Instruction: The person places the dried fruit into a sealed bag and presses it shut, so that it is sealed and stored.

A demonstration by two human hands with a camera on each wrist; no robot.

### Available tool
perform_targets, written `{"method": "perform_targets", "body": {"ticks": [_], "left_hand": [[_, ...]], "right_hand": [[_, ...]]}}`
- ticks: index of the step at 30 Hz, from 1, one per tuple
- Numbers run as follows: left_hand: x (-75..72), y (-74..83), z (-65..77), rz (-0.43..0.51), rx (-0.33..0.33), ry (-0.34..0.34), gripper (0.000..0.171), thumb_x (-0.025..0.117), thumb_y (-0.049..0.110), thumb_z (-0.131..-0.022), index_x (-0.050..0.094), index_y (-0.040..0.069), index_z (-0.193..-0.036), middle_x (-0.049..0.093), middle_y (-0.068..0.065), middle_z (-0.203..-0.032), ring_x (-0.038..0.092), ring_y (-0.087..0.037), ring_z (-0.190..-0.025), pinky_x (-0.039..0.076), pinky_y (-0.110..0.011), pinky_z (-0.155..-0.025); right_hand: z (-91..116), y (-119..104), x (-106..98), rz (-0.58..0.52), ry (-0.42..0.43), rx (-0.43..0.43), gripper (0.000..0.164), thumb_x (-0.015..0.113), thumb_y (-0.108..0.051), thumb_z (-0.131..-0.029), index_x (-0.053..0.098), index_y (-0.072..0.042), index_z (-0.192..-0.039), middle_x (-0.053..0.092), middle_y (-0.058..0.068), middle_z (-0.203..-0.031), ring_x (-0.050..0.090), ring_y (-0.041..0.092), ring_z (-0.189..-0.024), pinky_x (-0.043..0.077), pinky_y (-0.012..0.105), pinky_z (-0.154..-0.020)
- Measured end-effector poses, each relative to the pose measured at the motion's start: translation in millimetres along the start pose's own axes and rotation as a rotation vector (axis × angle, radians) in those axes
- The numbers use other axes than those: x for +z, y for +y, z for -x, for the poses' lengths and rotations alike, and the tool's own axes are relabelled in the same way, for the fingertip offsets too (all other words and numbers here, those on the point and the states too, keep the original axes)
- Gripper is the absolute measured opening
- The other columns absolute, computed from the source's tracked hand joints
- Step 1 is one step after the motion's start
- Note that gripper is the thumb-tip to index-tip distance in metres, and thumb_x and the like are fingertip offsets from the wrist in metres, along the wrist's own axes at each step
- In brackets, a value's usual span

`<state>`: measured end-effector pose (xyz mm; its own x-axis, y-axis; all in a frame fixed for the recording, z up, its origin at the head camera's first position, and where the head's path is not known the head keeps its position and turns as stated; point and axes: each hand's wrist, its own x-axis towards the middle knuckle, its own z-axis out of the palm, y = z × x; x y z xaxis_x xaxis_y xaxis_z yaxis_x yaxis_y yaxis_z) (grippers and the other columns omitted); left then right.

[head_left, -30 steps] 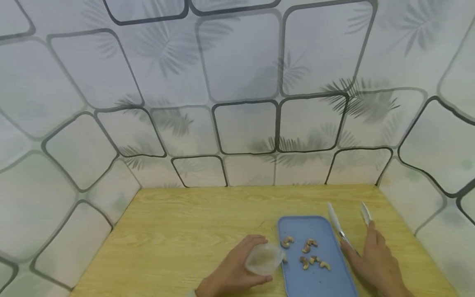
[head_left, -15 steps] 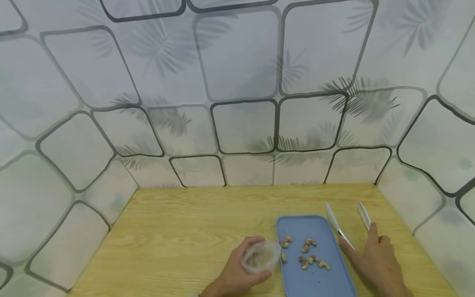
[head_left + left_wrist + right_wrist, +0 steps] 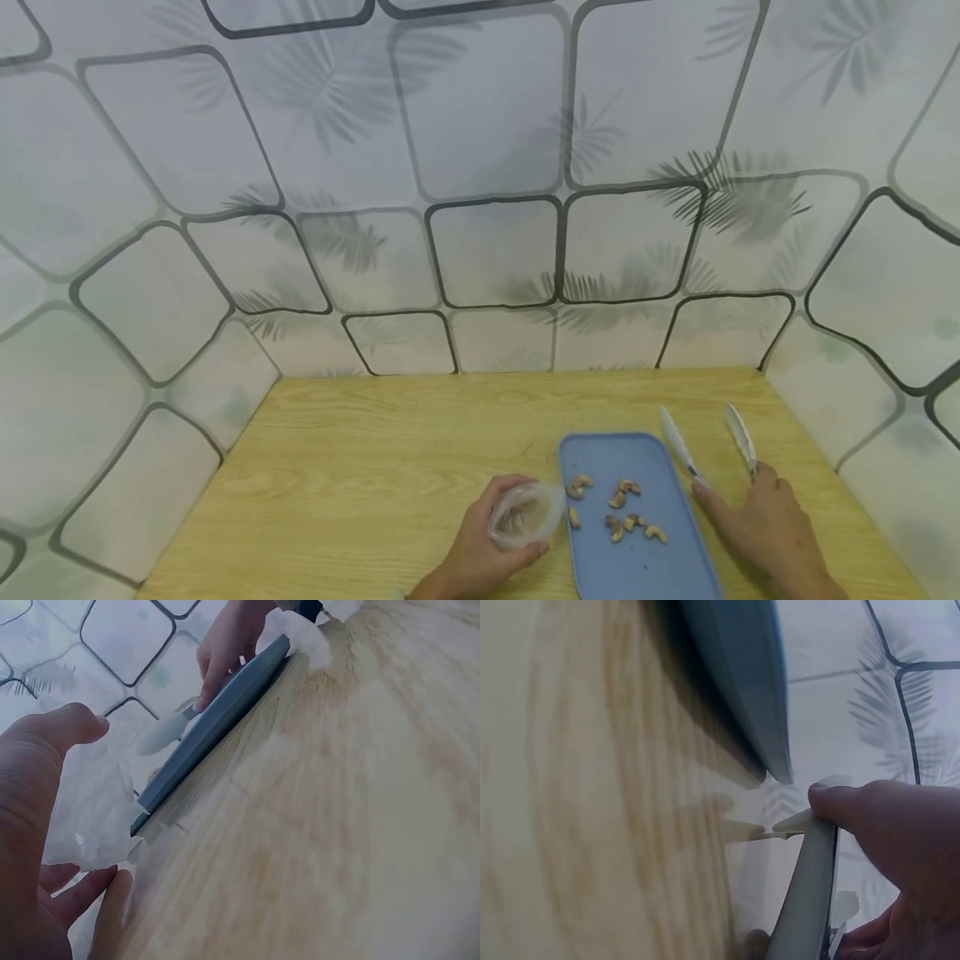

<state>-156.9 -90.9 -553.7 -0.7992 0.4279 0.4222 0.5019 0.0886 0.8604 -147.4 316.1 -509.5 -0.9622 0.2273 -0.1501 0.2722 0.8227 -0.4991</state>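
Back wall point(image 3: 495, 258): pale grey-white, rounded block outlines in lighter and darker grey, feathery leaf prints. Left wall point(image 3: 82, 433) and right wall point(image 3: 900, 475) carry similar outlines. Tabletop point(image 3: 360, 450): yellowish wood grain, far edge meets back wall. Light diffuse; back wall bluish higher up, warmer low down.

Metal-looking tongs point(image 3: 808, 889) with plastic-looking tips point(image 3: 677, 435) meet my remote cameras beside the right edge of a smooth, matt plastic tray point(image 3: 615, 457); a glossy, translucent plastic container point(image 3: 527, 514) flanks its left, over a wood-grained table point(image 3: 375, 467).
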Motion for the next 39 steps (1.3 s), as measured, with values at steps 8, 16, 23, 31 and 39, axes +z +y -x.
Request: {"method": "perform_targets", "body": {"ticks": [8,16,23,31,39], "left_hand": [[0.1,0.5,0.3,-0.019,-0.038,0.054,0.075,0.093,0.013,-0.085,0.057,0.02,-0.15,0.069,-0.006,-0.143,0.066,-0.014,-0.119,0.057,-0.029,-0.095],[2.9,-1.3,-3.8,-0.027,-0.016,0.034,0.074,0.093,0.011,-0.085,0.057,0.015,-0.15,0.069,-0.009,-0.143,0.067,-0.018,-0.118,0.057,-0.028,-0.096],[2.2,-2.6,-2.2,-0.044,-0.012,0.03,0.072,0.092,0.011,-0.086,0.056,0.011,-0.149,0.068,-0.011,-0.143,0.067,-0.018,-0.117,0.057,-0.029,-0.094],[-0.5,-0.6,-4.2,-0.041,-0.014,0.029,0.072,0.092,0.012,-0.086,0.057,0.012,-0.149,0.068,-0.01,-0.143,0.068,-0.023,-0.119,0.057,-0.03,-0.096],[0.4,-0.6,-1.5,-0.04,-0.023,0.038,0.071,0.094,0.012,-0.085,0.058,0.015,-0.146,0.07,-0.009,-0.139,0.068,-0.018,-0.117,0.058,-0.029,-0.096]], "right_hand": [[-5,-3,-2,-0.067,0.027,-0.128,0.108,0.057,-0.064,-0.107,0.024,0.028,-0.151,0.05,0.049,-0.125,0.061,0.06,-0.102,0.058,0.064,-0.081],[12,-7,3,-0.1,0.174,-0.358,0.037,0.068,-0.036,-0.109,0.048,-0.007,-0.098,0.039,-0.001,-0.073,0.031,0.005,-0.057,0.03,0.026,-0.053],[22,-17,-7,-0.026,0.114,-0.384,0.06,0.066,-0.038,-0.11,0.051,0.006,-0.148,0.061,0.014,-0.107,0.051,0.008,-0.082,0.041,0.026,-0.062],[31,-32,-5,-0.021,0.091,-0.479,0.071,0.074,-0.032,-0.106,0.047,-0.001,-0.163,0.064,0.002,-0.11,0.046,-0.006,-0.077,0.042,0.024,-0.06],[33,-37,3,0.051,0.092,-0.58,0.06,0.078,-0.029,-0.102,0.06,-0.006,-0.155,0.058,-0.013,-0.098,0.039,-0.009,-0.071,0.037,0.022,-0.058]]}}
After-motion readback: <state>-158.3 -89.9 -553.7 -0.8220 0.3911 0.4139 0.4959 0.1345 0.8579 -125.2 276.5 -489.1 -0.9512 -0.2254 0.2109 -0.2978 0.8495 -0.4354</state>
